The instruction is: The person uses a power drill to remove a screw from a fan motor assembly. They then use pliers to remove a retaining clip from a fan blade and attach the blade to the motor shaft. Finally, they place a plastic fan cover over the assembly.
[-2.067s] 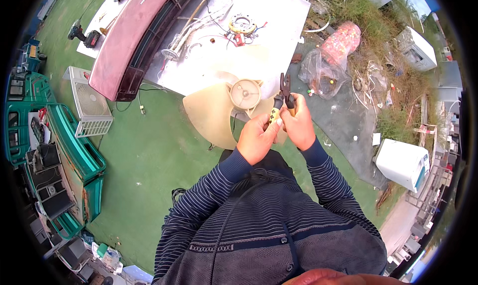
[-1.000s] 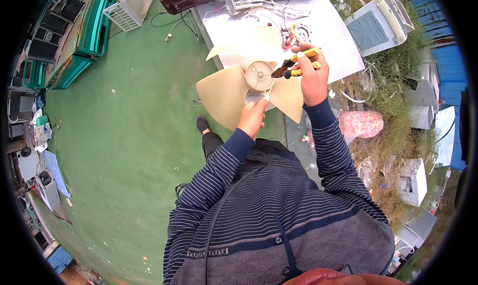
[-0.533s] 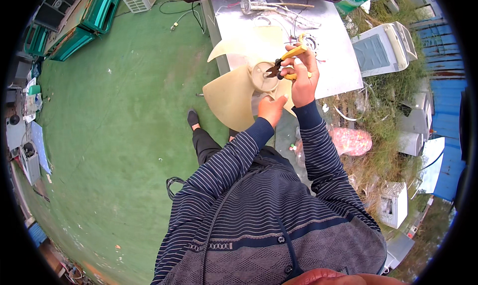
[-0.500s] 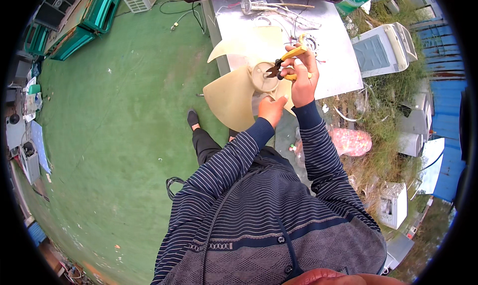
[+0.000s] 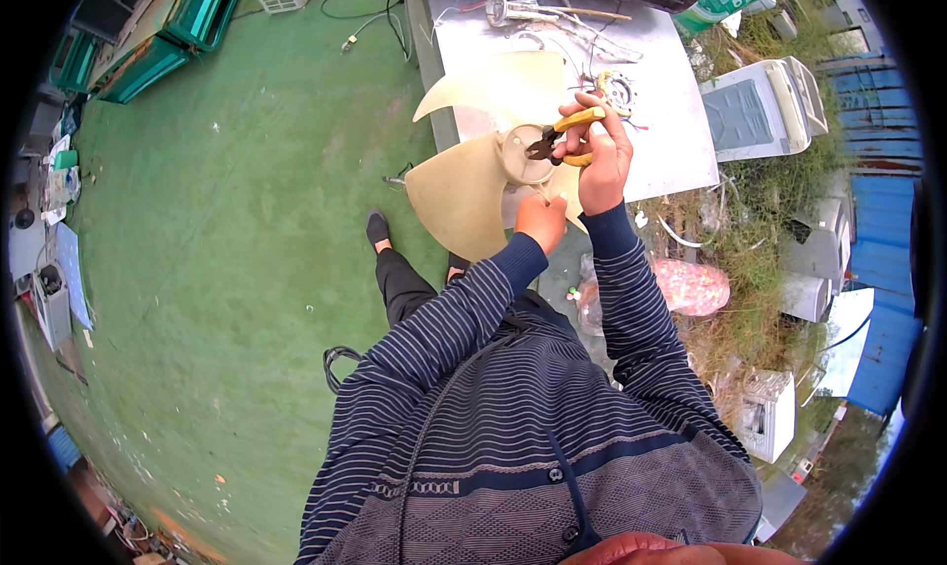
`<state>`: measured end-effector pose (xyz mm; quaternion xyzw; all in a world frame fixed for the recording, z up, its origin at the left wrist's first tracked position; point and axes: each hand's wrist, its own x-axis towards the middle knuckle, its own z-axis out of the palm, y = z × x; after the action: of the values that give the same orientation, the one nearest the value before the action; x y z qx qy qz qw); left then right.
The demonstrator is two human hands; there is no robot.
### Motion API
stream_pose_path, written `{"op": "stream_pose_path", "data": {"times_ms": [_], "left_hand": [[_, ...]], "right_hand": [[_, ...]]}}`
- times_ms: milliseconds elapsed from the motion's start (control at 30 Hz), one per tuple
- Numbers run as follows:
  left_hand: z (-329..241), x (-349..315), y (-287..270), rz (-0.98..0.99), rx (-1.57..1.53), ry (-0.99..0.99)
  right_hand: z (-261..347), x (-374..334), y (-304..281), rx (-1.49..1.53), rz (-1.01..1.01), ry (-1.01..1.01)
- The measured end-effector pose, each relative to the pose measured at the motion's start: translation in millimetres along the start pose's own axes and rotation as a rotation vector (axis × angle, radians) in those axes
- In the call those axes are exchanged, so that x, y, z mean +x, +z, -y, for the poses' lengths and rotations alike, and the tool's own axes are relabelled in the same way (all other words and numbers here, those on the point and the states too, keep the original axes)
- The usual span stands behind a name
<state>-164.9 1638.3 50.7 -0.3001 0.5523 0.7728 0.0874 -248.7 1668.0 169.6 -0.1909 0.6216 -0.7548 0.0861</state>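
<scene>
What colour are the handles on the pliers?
The pliers' handles are mostly yellow, seen best in the head view.

Scuffed green floor (image 5: 217,269) spreads across the left; a pale table (image 5: 676,146) stands at upper centre; rough grass (image 5: 764,220) borders blue metal sheeting (image 5: 883,210) at right; bright daylight.

One bare left hand (image 5: 542,222), one bare right hand (image 5: 605,165), one pair of yellow-handled metal pliers (image 5: 545,146), one cream plastic fan (image 5: 517,162) with three broad blades (image 5: 459,192), one rectangular white-topped table (image 5: 676,160) and two dark slip-on shoes (image 5: 377,228) are showing.
</scene>
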Motion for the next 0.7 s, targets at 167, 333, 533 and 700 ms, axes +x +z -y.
{"op": "stream_pose_path", "data": {"times_ms": [167,333,533,700], "left_hand": [[5,-4,-8,-0.070,0.127,0.069],[4,-17,-6,-0.166,0.206,0.117],[6,-29,-8,-0.158,0.234,0.006],[3,-32,-10,-0.152,0.258,-0.001]], "right_hand": [[-7,5,-1,-0.105,0.005,-0.075],[-9,2,8,0.144,-0.038,-0.039],[-5,6,6,-0.024,0.051,-0.079],[0,6,12,-0.004,-0.028,-0.084]]}}
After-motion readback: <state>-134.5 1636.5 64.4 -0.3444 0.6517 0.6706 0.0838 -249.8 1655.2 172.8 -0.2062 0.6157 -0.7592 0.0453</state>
